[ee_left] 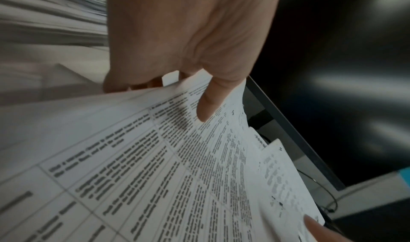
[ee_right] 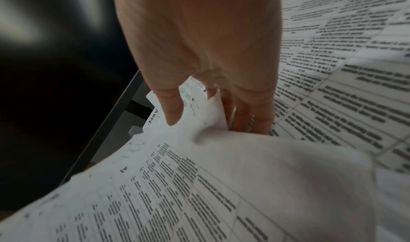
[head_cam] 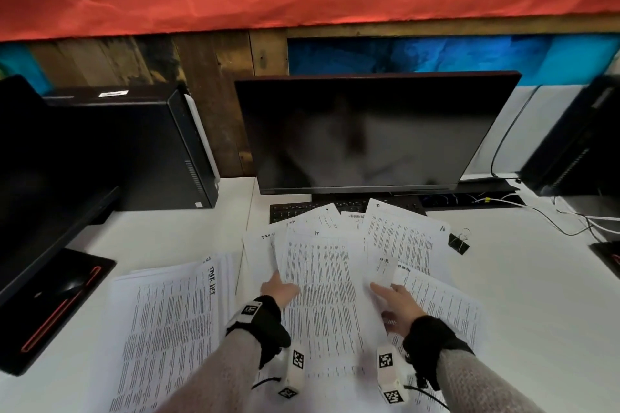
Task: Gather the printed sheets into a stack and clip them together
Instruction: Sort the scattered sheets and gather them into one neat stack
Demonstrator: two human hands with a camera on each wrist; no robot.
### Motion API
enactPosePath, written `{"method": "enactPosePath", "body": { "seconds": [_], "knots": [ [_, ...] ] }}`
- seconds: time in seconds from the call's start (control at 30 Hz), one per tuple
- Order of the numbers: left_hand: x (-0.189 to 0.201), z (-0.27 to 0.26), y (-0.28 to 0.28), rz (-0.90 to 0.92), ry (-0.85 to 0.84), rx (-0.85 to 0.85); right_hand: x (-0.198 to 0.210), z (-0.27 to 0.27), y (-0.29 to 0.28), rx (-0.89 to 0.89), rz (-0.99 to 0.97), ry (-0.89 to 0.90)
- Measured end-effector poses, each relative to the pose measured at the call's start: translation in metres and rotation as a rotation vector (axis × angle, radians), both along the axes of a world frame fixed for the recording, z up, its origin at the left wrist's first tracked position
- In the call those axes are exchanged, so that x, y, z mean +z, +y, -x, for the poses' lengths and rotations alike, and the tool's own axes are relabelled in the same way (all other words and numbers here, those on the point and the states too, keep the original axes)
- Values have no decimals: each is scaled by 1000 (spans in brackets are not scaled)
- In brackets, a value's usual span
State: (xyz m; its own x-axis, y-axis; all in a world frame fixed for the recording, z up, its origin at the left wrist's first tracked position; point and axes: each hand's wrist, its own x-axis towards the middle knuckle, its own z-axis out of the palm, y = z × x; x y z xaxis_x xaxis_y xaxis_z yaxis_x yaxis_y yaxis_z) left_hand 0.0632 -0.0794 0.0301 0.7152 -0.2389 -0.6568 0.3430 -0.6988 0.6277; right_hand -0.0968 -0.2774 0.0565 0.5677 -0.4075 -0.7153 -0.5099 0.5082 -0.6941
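Several printed sheets lie fanned over the white desk in front of me. My left hand pinches the left edge of the middle sheets, and my right hand pinches their right edge. In the left wrist view the left hand has its thumb on top of the middle sheets and its fingers underneath. The right wrist view shows the same of the right hand on the middle sheets. A black binder clip sits on the desk to the right, apart from both hands.
A thicker pile of printed pages lies at the left, and more loose sheets fan out right and back over a black keyboard. A dark monitor stands behind, a PC tower at left, cables at right.
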Motion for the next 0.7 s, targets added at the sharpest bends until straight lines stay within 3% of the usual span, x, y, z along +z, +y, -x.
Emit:
{"method": "enactPosePath", "body": {
  "seconds": [0.1, 0.23, 0.37, 0.47, 0.6, 0.7],
  "knots": [
    [9, 4, -4, -193, -48, -51, -4, 2, 2, 19, 19, 8],
    [9, 4, -6, -148, -49, -35, -3, 2, 6, 102, 101, 39],
    [15, 8, -2, -227, -47, -54, 1, 3, 3, 74, 149, 35],
    [15, 11, 0, -177, -118, -69, -7, 4, 4, 40, 195, 36],
    [18, 22, -7, -83, -317, -135, -3, 4, 16, 60, 507, 18],
    [28, 35, -10, -69, -436, -170, 2, 2, 27, 85, 596, -31]
  ]
}}
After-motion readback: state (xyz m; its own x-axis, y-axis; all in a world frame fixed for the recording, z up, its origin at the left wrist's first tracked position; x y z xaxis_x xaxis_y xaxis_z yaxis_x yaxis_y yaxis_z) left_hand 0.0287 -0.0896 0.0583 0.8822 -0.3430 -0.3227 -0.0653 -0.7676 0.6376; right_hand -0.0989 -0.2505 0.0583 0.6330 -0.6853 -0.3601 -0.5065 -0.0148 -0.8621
